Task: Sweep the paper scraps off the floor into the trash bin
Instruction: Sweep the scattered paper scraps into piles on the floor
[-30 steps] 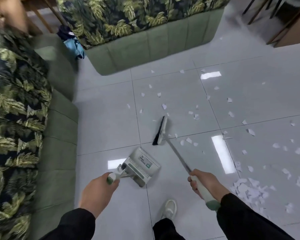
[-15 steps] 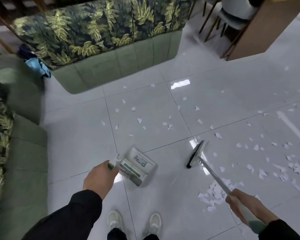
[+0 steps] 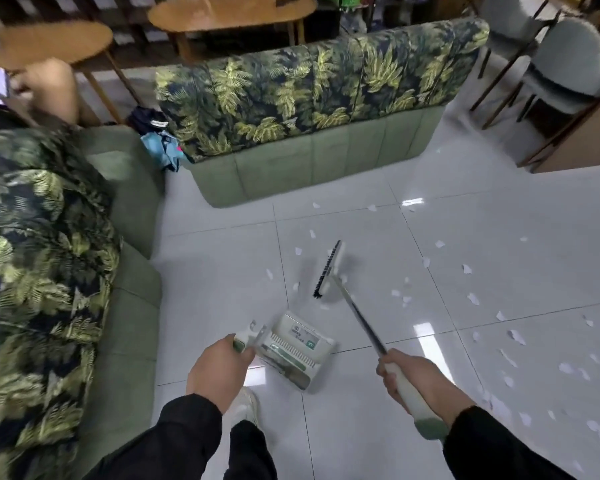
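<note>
My left hand [image 3: 219, 370] grips the handle of a white and green dustpan [image 3: 297, 348], which hangs tilted just above the tiles in front of my feet. My right hand [image 3: 411, 377] grips the pale handle of a broom; its shaft runs up-left to the black-bristled broom head [image 3: 329, 270] on the floor. Small white paper scraps [image 3: 471, 297] lie scattered over the tiles, mostly right of the broom head, with a few to its left. No trash bin is in view.
A leaf-patterned green sofa [image 3: 309, 109] stands ahead and a matching one [image 3: 42, 258] runs along my left. Blue cloth [image 3: 161, 150] lies in the corner between them. Wooden tables [image 3: 229, 10] stand behind; chairs [image 3: 561, 60] and a wooden cabinet are at the upper right. A seated person's arm [image 3: 51, 88] shows upper left.
The broom head has swung from right of the dustpan to ahead of it, nearer the far sofa. The view has tilted up, and the heaped scraps near my right hand have left the frame.
</note>
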Tool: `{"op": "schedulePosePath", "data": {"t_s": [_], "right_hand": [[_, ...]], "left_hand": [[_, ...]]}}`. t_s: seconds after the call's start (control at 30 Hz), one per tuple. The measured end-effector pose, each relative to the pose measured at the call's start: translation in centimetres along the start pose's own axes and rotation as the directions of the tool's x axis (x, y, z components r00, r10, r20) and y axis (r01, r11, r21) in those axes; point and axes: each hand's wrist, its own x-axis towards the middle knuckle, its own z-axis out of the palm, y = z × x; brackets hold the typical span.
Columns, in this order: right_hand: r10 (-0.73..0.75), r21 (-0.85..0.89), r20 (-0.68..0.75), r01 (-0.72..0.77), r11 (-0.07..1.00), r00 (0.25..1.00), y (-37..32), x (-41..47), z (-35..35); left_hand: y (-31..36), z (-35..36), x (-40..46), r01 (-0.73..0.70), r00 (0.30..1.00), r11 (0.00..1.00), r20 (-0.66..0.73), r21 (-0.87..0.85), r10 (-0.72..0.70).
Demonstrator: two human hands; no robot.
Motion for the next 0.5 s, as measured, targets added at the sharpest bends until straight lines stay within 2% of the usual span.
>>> {"op": "schedulePosePath", "data": {"t_s": [0.03, 0.1, 0.13, 0.2, 0.23, 0.3, 0.4, 0.5], "right_hand": [[-0.002, 0.024, -0.003, 0.002, 1.0, 1.0, -0.3, -0.1, 1.0], [0.035, -0.019, 0.064, -0.034, 0.999, 0.997, -2.6, 4.2, 10.7], [0.036, -0.003, 0.062, -0.036, 0.999, 0.997, -2.9, 4.1, 11.5], [0.091, -0.035, 0.122, -0.088, 0.996, 0.988, -4.3, 8.1, 19.6], [0.086, -0.024, 0.118, -0.084, 0.996, 0.989, -4.6, 8.1, 20.1], [0.146, -0.015, 0.145, -0.145, 0.989, 0.979, -5.6, 11.5, 25.4], [0.166, 0.038, 0.122, -0.172, 0.984, 0.978, -6.3, 13.8, 27.1], [0.172, 0.155, 0.075, -0.181, 0.971, 0.982, -6.6, 13.9, 24.4]], "left_hand": [[0.5, 0.0, -0.4, -0.012, 1.0, 1.0, 0.013, 0.014, 0.012], [-2.7, -4.2, 5.0, 0.01, 1.0, 1.0, 0.009, 0.018, -0.011], [-2.3, -4.3, 4.8, -0.014, 0.999, 0.999, 0.031, 0.042, 0.013], [-5.1, -7.9, 9.8, 0.026, 0.999, 0.998, 0.044, 0.06, -0.028], [-4.6, -8.3, 9.7, 0.014, 0.998, 0.998, 0.063, 0.061, -0.017], [-6.3, -11.2, 14.2, 0.015, 0.996, 0.994, 0.085, 0.104, -0.024], [-6.4, -13.4, 17.5, -0.035, 0.993, 0.982, 0.115, 0.188, 0.013], [-5.6, -14.3, 20.2, -0.084, 0.987, 0.968, 0.152, 0.238, 0.048]]}}
